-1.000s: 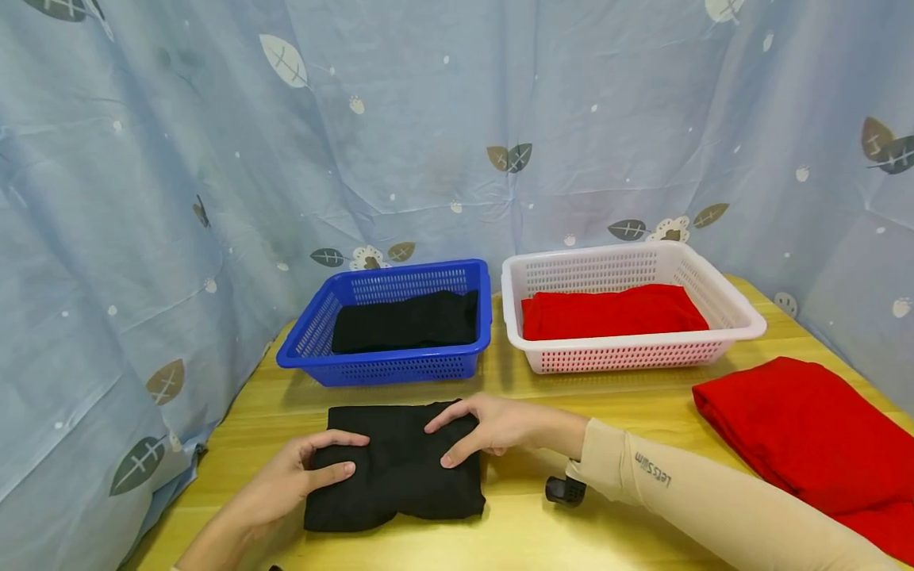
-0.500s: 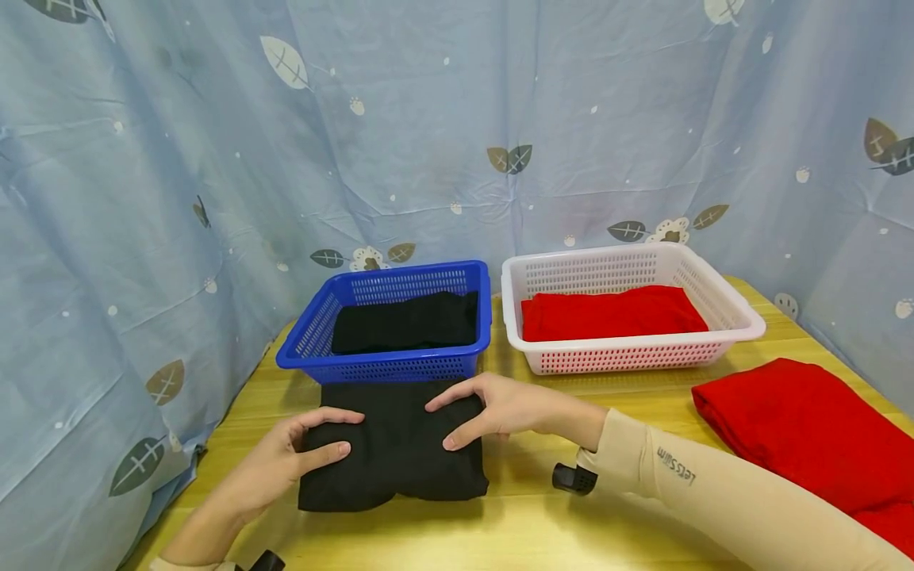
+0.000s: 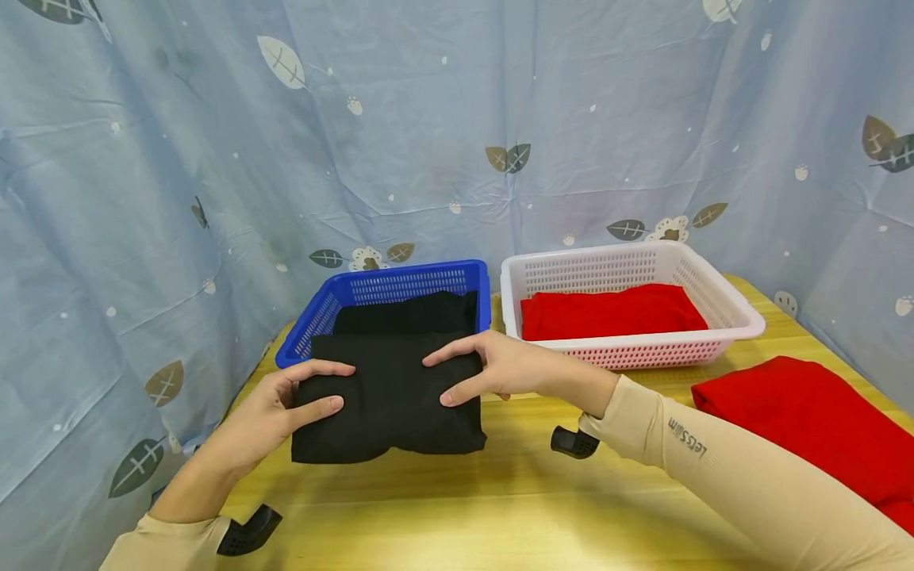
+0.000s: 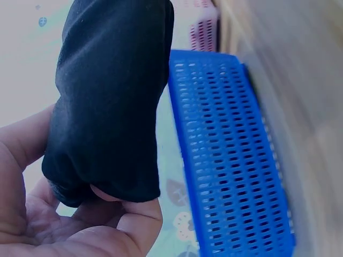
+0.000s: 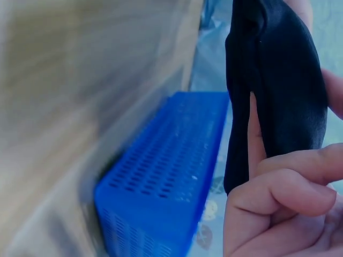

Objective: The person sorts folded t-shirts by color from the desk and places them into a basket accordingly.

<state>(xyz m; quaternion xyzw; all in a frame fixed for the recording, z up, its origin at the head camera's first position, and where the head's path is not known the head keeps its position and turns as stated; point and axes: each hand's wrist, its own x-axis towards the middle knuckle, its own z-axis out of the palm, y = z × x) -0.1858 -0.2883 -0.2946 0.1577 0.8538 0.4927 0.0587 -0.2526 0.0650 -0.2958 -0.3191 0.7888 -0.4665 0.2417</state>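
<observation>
Both hands hold a folded black garment (image 3: 393, 408), raised above the table in front of the blue basket (image 3: 410, 271). My left hand (image 3: 270, 406) grips its left edge and my right hand (image 3: 510, 369) its right edge, thumbs on the near face and other fingers partly hidden behind or below. The left wrist view shows fingers curled under the end of the garment (image 4: 110, 101). In the right wrist view, a finger runs between layers of the garment (image 5: 289, 91). Another folded black garment (image 3: 407, 313) lies in the basket, partly covered by the held one.
A white basket (image 3: 724, 333) stands right of the blue one, with a folded red garment (image 3: 610, 313) inside. More folded red cloth (image 3: 800, 416) lies at the table's right side. Behind everything hangs a light blue curtain (image 3: 421, 127) with leaf prints. The table (image 3: 400, 515) has a yellow wood-grain top.
Both hands have lifted the black garment off the table and carried it forward, so it now overlaps the blue basket's front. The baskets and red cloth have stayed put.
</observation>
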